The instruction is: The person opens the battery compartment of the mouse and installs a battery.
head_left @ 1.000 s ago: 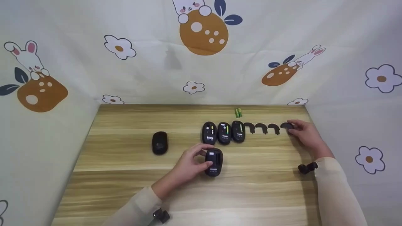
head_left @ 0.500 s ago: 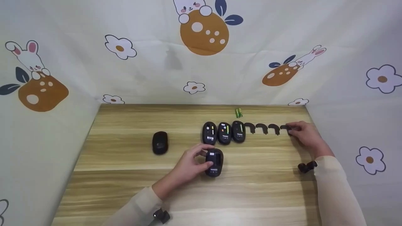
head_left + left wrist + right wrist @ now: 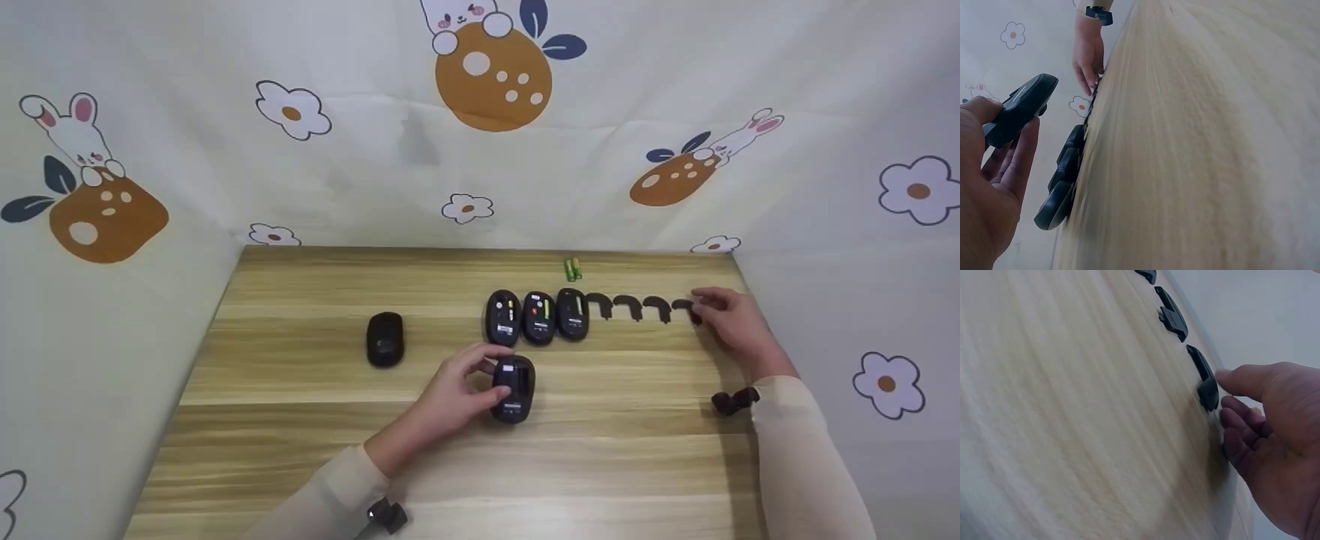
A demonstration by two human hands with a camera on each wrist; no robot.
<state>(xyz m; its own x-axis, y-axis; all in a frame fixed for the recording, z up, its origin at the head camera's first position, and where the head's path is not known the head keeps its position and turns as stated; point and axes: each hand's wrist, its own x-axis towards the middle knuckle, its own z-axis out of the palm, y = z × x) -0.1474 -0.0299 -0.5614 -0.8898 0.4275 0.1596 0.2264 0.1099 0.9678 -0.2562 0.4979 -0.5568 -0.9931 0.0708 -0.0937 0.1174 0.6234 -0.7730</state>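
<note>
My left hand (image 3: 454,384) grips a black computer mouse (image 3: 514,409) by its side, underside up, with its battery bay uncovered. In the left wrist view this mouse (image 3: 1022,107) is off the table, between thumb and fingers. At the right my right hand (image 3: 735,326) is beside the last black curved battery cover (image 3: 683,305), which lies on the table. The right wrist view shows the thumb tip at the edge of that cover (image 3: 1206,382), with the fingers loosely bent beside it. Several like covers (image 3: 628,306) form a row to its left.
Three upturned mice (image 3: 539,319) stand side by side with batteries showing in their open bays. Behind them lie two green batteries (image 3: 573,269). Another black mouse (image 3: 385,340) sits right side up at the left. Patterned cloth (image 3: 360,187) walls in the wooden table (image 3: 300,435).
The last cover, tilted in my right fingers earlier, now lies flat in the row, and the fingers have loosened. My left hand and its mouse have barely moved.
</note>
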